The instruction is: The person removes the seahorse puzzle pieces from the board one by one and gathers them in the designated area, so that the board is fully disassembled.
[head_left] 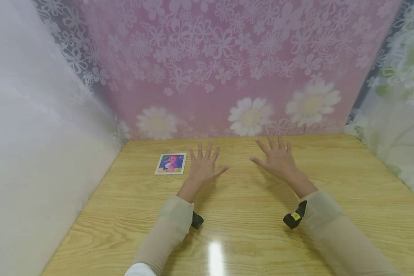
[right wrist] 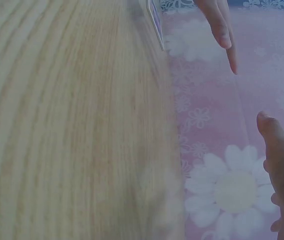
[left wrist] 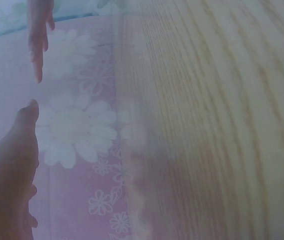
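Observation:
My left hand (head_left: 202,168) is held over the wooden table, palm down with the fingers spread, and it holds nothing. Just to its left lies a square picture card (head_left: 171,164) with a pink seahorse on a blue ground and a white border. To the right, my right hand (head_left: 278,161) is also spread and holds nothing, its thumb pointing toward the left hand. Both wrist views show the two hands apart, raised above the tabletop. In the right wrist view the card (right wrist: 155,22) appears edge-on at the top.
The wood-grain table (head_left: 241,207) meets a pink flowered curtain (head_left: 207,69) at its back edge. A whitish sheet (head_left: 38,126) borders the left side, and a floral sheet (head_left: 403,115) the right. Black wrist cameras (head_left: 294,215) sit below the sleeves.

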`<state>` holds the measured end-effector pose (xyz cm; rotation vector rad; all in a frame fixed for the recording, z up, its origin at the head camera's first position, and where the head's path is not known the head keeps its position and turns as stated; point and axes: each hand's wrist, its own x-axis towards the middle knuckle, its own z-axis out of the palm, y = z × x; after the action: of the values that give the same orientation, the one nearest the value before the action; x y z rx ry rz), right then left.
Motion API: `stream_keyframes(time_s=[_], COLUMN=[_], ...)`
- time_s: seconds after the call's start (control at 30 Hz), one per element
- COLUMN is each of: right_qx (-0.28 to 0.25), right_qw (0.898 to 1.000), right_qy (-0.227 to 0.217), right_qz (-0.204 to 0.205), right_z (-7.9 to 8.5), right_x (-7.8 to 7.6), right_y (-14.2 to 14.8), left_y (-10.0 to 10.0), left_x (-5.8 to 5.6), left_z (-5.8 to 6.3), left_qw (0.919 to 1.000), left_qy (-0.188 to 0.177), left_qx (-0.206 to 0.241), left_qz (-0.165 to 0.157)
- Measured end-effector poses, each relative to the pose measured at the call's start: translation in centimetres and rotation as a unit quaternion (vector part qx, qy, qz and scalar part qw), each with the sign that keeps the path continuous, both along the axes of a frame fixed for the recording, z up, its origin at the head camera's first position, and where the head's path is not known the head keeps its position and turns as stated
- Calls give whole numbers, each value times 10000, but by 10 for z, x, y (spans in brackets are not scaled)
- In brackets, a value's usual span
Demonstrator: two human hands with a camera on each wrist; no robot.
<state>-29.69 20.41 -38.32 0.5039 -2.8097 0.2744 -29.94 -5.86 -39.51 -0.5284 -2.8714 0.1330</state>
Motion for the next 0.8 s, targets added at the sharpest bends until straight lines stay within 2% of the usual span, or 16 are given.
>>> stream_keyframes(time_s=[0.3, 0.53, 0.8], right_qx=[-24, -80, -1], right_qw=[9999, 10000, 10000], right_qy=[-118, -35, -4], right_qz=[-2, 21, 80], right_z=[3, 10, 16], right_x=[2, 3, 4], right_y=[-4, -6, -11], left_y=[-2, -4, -9], left_x=[0, 1, 5], left_z=[2, 3, 7], left_qw=[9997, 9996, 9996], left_qy=[126, 184, 60], left_qx=[223, 163, 237], left_qz=[43, 100, 143])
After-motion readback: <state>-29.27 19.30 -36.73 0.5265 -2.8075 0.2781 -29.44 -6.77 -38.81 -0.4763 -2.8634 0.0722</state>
